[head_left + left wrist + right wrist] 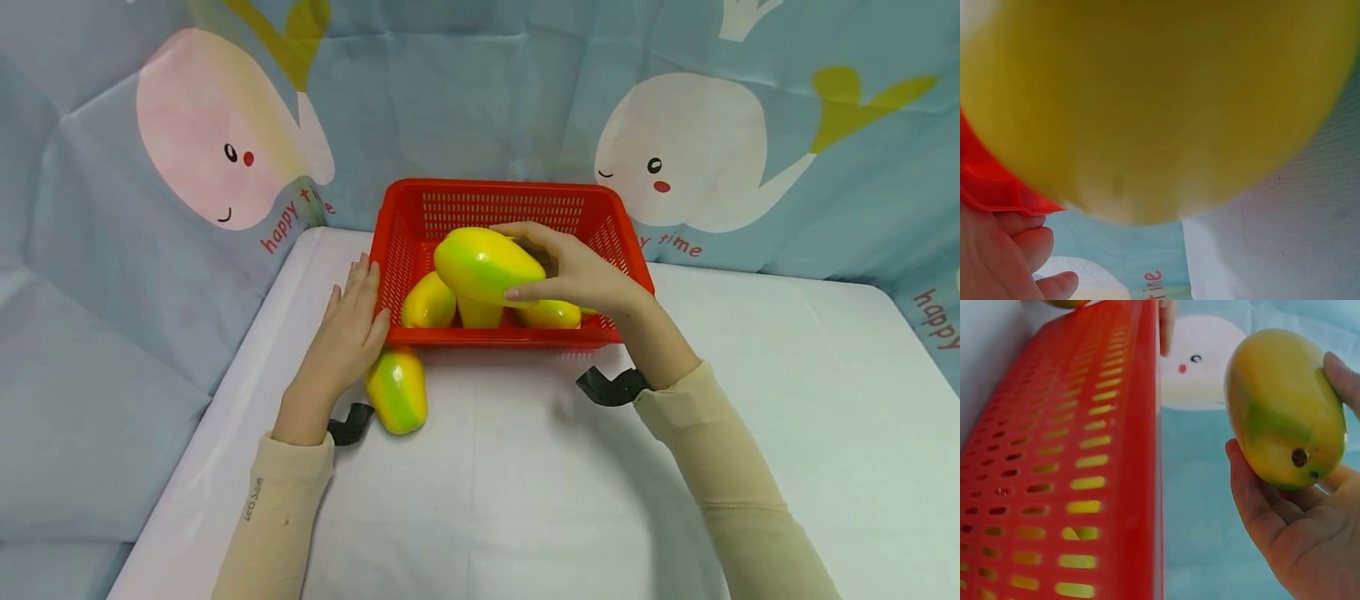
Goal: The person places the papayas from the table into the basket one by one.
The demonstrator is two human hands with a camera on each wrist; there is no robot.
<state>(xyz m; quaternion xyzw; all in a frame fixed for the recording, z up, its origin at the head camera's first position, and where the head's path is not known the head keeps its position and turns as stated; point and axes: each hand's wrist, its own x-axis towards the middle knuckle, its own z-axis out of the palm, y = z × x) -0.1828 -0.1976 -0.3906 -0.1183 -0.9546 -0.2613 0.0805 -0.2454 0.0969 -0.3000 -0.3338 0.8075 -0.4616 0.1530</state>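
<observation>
My right hand [573, 271] grips a yellow-green papaya [487, 265] above the red basket [510, 337], thumb on the near side and fingers over the far side. The right wrist view shows this papaya [1288, 409] with a dark stem spot, raised over the basket rim. My left hand [343, 325] lies with straight fingers against the basket's left side. Another papaya [397, 390] rests on the table just in front of the basket's near left corner, close to that hand. It fills much of the left wrist view as a blurred yellow shape [1147, 112].
Several more papayas lie in the basket, among them one at the left [430, 302] and one at the right [551, 314], partly hidden. A white cloth [487, 500] covers the table. Behind the basket hangs a blue printed curtain [465, 100].
</observation>
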